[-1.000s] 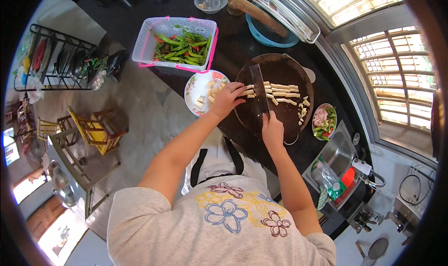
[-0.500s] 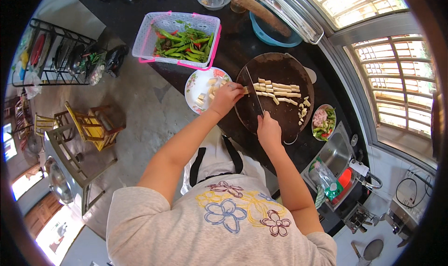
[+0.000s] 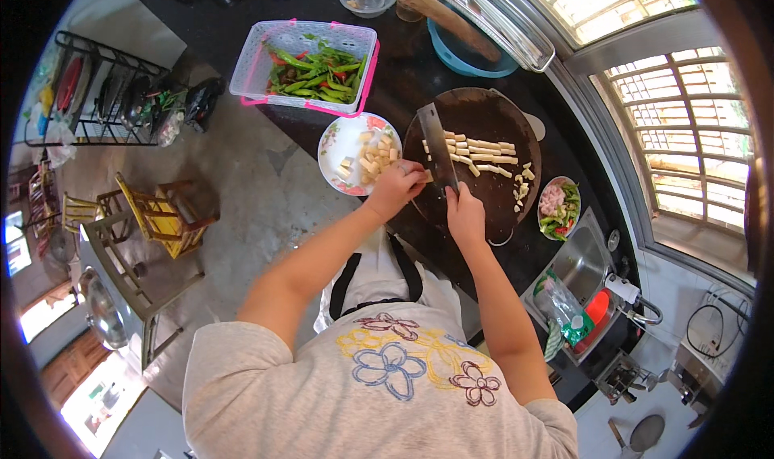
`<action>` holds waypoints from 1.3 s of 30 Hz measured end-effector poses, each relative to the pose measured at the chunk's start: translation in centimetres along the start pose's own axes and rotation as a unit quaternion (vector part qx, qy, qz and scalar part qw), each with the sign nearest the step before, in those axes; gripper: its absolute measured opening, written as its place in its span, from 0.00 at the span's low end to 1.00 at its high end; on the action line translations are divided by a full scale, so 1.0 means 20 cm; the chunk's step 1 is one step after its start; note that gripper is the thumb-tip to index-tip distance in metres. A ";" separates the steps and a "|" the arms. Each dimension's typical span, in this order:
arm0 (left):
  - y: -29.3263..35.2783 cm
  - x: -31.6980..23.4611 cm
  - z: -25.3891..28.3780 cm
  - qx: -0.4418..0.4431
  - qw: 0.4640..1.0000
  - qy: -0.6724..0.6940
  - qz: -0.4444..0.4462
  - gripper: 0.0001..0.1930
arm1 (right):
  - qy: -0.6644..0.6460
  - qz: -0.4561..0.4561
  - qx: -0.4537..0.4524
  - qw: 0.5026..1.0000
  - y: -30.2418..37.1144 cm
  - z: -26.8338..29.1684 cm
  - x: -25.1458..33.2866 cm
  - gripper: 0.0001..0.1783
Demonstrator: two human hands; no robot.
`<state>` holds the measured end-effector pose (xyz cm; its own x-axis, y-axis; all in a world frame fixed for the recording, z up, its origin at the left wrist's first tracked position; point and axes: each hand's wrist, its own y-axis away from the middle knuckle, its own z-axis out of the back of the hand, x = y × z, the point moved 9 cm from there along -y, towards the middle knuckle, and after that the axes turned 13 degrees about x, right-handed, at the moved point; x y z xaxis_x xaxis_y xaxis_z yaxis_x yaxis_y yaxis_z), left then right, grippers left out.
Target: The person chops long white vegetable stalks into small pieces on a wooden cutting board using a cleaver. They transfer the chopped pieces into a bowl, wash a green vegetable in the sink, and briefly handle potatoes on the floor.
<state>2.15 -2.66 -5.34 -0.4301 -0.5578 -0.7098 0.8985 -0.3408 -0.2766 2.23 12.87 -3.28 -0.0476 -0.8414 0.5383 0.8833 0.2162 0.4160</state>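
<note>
The left hand (image 3: 399, 188) is pinching a pale piece (image 3: 428, 176) between close-set fingers, just left of the knife (image 3: 436, 141); the right hand (image 3: 466, 216) is gripping the knife's near end. Pale sticks (image 3: 490, 150) are lying on the round board (image 3: 496, 197), right of both knife and left fingers, nearer the right hand, running left to right. The knife is pointing toward the board's far edge, slanting left.

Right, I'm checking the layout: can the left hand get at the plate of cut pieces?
Probably yes: the left hand is right beside the plate, with nothing apparent between them; the cleaver in the right hand is on the side away from the plate.
</note>
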 end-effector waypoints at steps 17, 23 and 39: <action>0.05 -0.11 -0.07 -0.069 0.993 -0.030 0.093 0.11 | 0.042 0.004 0.061 0.997 0.38 0.06 -0.21 0.13; 0.04 -0.09 -0.10 -0.060 0.993 -0.031 0.096 0.09 | 0.059 0.016 0.076 0.995 0.34 0.02 -0.22 0.12; -0.09 -0.11 -0.09 -0.011 0.995 0.002 0.096 0.12 | 0.060 0.139 -0.122 0.981 0.04 0.51 -0.33 0.09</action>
<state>1.68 0.64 -4.43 -0.2506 -0.6073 -0.7539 0.9656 -0.2127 -0.1496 -1.58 23.75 0.99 0.2541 -0.8220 0.5097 0.9400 0.3339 0.0700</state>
